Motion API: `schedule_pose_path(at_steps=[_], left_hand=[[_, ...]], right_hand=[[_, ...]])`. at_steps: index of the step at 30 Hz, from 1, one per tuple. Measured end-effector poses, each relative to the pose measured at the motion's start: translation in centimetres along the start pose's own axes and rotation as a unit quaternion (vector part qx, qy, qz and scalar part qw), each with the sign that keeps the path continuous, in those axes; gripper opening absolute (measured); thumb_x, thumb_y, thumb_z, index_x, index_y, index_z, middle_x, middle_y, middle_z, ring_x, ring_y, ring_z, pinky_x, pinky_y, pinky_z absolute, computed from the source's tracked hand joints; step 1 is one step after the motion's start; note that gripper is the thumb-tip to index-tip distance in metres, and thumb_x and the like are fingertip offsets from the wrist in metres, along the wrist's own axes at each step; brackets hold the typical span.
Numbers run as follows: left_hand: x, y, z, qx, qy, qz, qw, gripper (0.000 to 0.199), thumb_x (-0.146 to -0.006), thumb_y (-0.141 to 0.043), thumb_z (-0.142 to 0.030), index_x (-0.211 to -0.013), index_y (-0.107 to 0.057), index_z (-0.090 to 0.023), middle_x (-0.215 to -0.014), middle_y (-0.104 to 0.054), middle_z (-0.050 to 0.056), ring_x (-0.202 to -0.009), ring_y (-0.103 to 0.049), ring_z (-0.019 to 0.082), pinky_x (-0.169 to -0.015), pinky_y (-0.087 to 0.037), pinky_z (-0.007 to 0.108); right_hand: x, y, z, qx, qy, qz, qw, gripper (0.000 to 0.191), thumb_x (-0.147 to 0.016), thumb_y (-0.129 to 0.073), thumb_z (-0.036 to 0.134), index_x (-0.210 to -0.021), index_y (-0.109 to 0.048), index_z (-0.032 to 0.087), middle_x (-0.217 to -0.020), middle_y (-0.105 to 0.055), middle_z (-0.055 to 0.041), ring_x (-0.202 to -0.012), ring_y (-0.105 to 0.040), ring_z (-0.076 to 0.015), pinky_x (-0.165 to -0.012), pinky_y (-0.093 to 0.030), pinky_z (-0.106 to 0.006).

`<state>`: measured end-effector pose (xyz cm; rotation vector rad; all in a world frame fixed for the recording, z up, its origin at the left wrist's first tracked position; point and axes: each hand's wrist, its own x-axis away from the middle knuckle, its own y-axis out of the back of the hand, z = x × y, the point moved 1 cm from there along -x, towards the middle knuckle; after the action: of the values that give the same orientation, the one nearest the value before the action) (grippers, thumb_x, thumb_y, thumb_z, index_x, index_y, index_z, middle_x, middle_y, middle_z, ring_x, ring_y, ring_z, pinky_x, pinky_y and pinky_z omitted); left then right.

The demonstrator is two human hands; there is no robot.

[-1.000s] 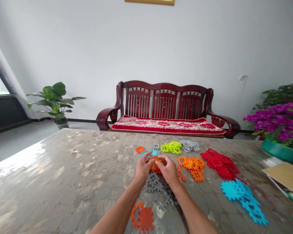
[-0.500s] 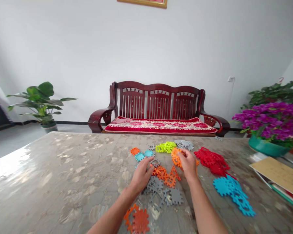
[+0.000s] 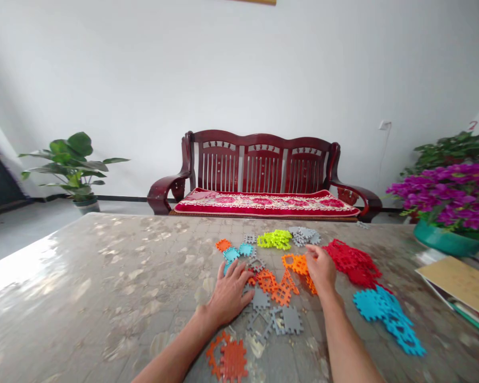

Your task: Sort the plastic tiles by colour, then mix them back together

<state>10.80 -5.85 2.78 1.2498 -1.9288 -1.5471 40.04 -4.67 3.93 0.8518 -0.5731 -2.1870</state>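
Orange pieces [image 3: 299,264] at the right hand [image 3: 321,270], its grip unclear, left hand [image 3: 230,293] spread loosely beside grey pieces [image 3: 261,299]

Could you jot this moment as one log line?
Left hand: spread beside gray pieces | Right hand: at light-orange pile, grasp unclear | Nearby: red pile, blue pile, yellow-green pile

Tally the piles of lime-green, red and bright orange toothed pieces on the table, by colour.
Lime-green pile: 1
Red pile: 1
Bright orange pile, by the right hand: 1
Total: 3
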Motion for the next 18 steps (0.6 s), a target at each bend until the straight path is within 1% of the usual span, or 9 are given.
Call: schedule_pose_path(at_steps=[2,6,8,10,13,15,18], left_hand=[[0.3,0.3,1.2,-0.009,0.008,0.002,1.0,0.035,-0.086,-0.055,-0.036,-0.121,-0.059,-0.032,-0.142,-0.051,0.005,-0.14,-0.032,0.031,-0.115,-0.011,0.06],[1.0,1.3,3.8,-0.028,0.027,0.018,0.999,0.039,-0.086,-0.053,-0.031,-0.125,-0.057,-0.033,-0.146,-0.047,0.004,-0.142,-0.03,0.03,-0.116,-0.009,0.06],[1.4,1.9,5.2,-0.032,0.045,0.022,0.998,0.041,-0.087,-0.049,-0.028,-0.128,-0.056,-0.033,-0.147,-0.046,0.004,-0.142,-0.029,0.029,-0.116,-0.008,0.059],[1.7,2.4,6.6,-0.027,0.067,0.018,0.997,0.042,-0.089,-0.045,-0.026,-0.129,-0.055,-0.031,-0.147,-0.046,0.006,-0.142,-0.031,0.028,-0.117,-0.01,0.056],[2.2,3.0,8.5,-0.003,0.111,-0.01,0.994,0.042,-0.093,-0.04,-0.032,-0.133,-0.052,-0.028,-0.148,-0.045,0.008,-0.139,-0.037,0.026,-0.116,-0.016,0.053],[2.4,3.2,9.7,0.004,0.15,-0.05,0.987,0.043,-0.094,-0.037,-0.036,-0.134,-0.051,-0.025,-0.146,-0.047,0.009,-0.136,-0.041,0.025,-0.115,-0.022,0.049],[2.6,3.1,11.1,0.0,0.207,-0.104,0.973,0.042,-0.093,-0.037,-0.033,-0.131,-0.053,-0.022,-0.138,-0.055,0.01,-0.129,-0.049,0.023,-0.111,-0.031,0.041]], right_hand=[[0.4,-1.0,1.1,-0.053,0.024,0.062,0.996,0.036,-0.078,-0.047,0.034,-0.1,-0.071,0.021,-0.095,-0.073,-0.0077,-0.086,-0.066,-0.023,-0.079,-0.049,-0.034],[1.5,-2.4,3.2,-0.095,0.074,0.159,0.98,0.026,-0.073,-0.055,0.032,-0.088,-0.074,0.022,-0.08,-0.075,-0.0026,-0.074,-0.068,-0.0194,-0.069,-0.05,-0.028],[2.1,-2.6,3.9,-0.106,0.089,0.193,0.971,0.024,-0.071,-0.057,0.03,-0.086,-0.074,0.022,-0.079,-0.075,-0.002,-0.073,-0.068,-0.0191,-0.069,-0.05,-0.028],[2.6,-2.6,4.3,-0.094,0.098,0.22,0.966,0.024,-0.069,-0.061,0.031,-0.087,-0.075,0.023,-0.08,-0.075,-0.0022,-0.074,-0.067,-0.0197,-0.07,-0.048,-0.029],[3.6,-2.9,4.6,-0.032,0.113,0.254,0.96,0.029,-0.062,-0.071,0.033,-0.089,-0.075,0.025,-0.087,-0.075,-0.0027,-0.08,-0.067,-0.0216,-0.072,-0.047,-0.029],[4.3,-3.2,4.7,0.014,0.129,0.261,0.957,0.034,-0.058,-0.074,0.033,-0.091,-0.074,0.027,-0.093,-0.074,-0.003,-0.085,-0.067,-0.0225,-0.073,-0.046,-0.028],[5.1,-3.8,5.1,0.068,0.145,0.278,0.947,0.036,-0.06,-0.072,0.028,-0.096,-0.073,0.027,-0.096,-0.074,-0.0035,-0.086,-0.067,-0.0217,-0.072,-0.044,-0.027]])
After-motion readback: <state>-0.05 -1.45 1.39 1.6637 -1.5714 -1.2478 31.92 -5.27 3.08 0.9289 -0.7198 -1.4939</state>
